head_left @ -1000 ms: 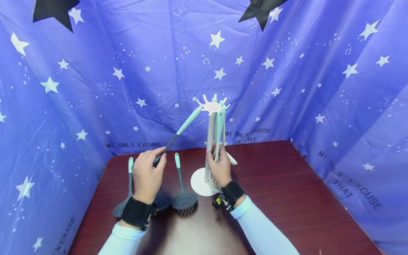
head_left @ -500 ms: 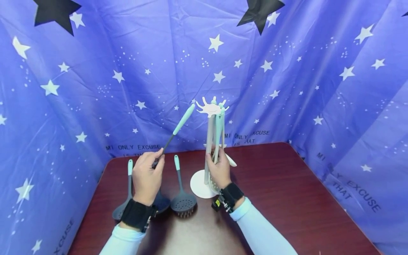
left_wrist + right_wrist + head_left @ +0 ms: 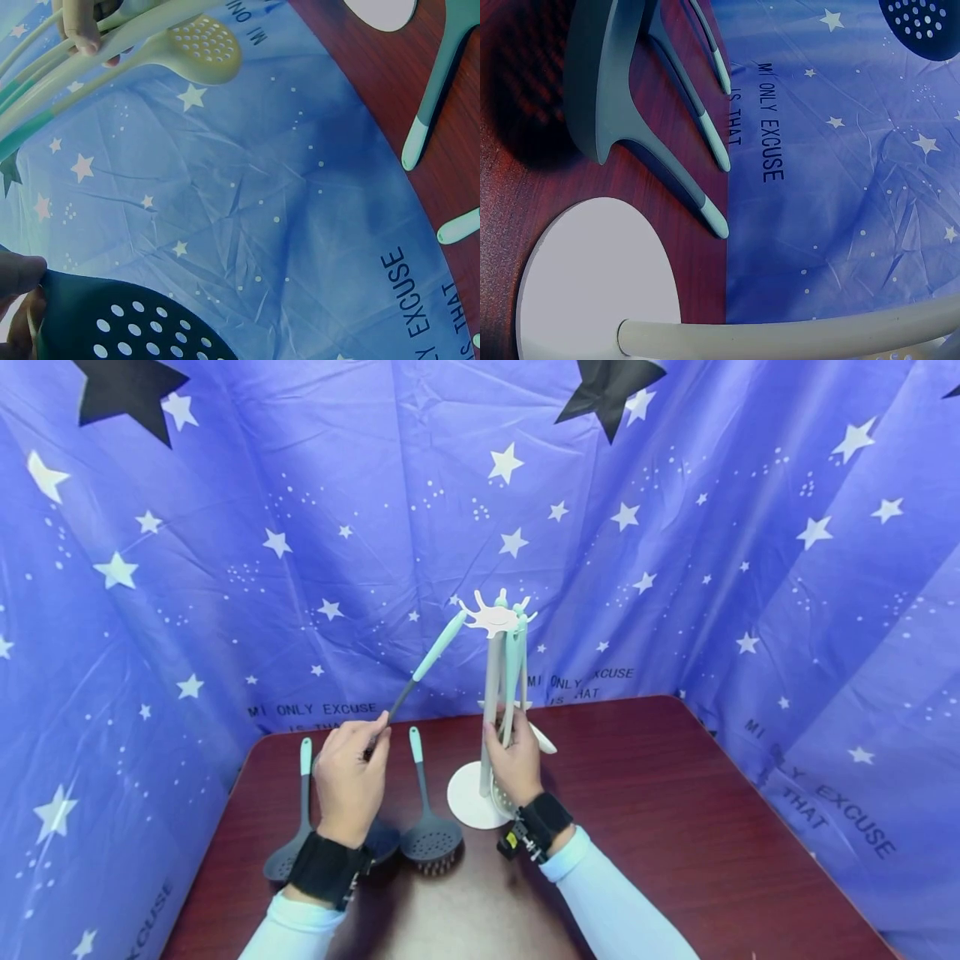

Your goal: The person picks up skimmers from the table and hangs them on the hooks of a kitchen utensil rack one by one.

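In the head view my left hand (image 3: pixel 350 781) grips the lower end of a dark slotted spoon with a mint handle (image 3: pixel 438 647). The handle slants up to the right, its tip beside a hook arm of the white utensil stand (image 3: pixel 491 620). The left wrist view shows the perforated head (image 3: pixel 135 322) of this spoon beside the fingertips. My right hand (image 3: pixel 517 756) holds the stand's post (image 3: pixel 492 693) and touches the mint-handled utensils (image 3: pixel 513 656) hanging there. A pale slotted spoon (image 3: pixel 206 49) is among them. Whether the spoon's tip touches the hook cannot be told.
A perforated dark skimmer (image 3: pixel 431 839) lies on the brown table (image 3: pixel 675 827) between left hand and stand. Left of it are a dark utensil (image 3: pixel 382 839), partly hidden, and another perforated one (image 3: pixel 288 856). The stand's round base (image 3: pixel 472 797) is white. Starred blue cloth (image 3: pixel 420 510) surrounds the table.
The held spoon's handle tip first leaned against the stand's hooks, swung away to the left, and has now come back close to a hook. My right hand stays on the stand.
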Motion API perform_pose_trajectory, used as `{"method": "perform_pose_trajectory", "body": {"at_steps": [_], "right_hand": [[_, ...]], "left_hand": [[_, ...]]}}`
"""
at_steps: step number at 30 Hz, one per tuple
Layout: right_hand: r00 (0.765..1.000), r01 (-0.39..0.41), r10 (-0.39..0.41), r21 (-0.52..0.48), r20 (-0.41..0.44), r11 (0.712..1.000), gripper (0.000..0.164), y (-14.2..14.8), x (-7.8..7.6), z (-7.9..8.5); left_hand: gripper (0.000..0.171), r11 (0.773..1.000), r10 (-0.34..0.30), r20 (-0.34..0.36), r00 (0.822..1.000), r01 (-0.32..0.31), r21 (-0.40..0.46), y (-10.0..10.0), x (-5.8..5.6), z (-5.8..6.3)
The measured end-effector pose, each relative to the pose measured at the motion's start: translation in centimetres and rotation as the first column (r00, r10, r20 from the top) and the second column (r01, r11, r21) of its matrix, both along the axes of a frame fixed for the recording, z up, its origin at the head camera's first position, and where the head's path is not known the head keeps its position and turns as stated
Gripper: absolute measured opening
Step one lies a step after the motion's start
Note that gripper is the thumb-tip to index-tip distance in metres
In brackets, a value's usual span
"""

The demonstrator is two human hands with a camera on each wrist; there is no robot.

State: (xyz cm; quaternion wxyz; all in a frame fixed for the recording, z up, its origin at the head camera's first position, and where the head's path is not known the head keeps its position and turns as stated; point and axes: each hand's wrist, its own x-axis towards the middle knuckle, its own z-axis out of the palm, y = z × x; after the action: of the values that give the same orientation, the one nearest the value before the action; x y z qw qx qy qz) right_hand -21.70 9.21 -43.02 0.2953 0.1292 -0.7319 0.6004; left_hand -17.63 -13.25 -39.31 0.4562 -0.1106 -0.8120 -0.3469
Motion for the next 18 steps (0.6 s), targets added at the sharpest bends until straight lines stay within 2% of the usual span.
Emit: {"method": "perform_pose_trajectory", "body": {"at_steps": [10,18], "right_hand": [[1.000,-0.001,0.001,-0.007,-0.004,1.000,0.026,-0.08,0.06,0.01],[1.000,0.008,-0.008,-0.008,-0.016,1.000,0.026,-0.18,0.12,0.11]], "left_hand": [[0.023,1.000,0.013,0.002,1.000,-0.013,0.013,0.29,-0.03,-0.09],[0.025,1.000,-0.002,0.003,1.000,0.002,-0.028,0.30,0.01,-0.37]]}}
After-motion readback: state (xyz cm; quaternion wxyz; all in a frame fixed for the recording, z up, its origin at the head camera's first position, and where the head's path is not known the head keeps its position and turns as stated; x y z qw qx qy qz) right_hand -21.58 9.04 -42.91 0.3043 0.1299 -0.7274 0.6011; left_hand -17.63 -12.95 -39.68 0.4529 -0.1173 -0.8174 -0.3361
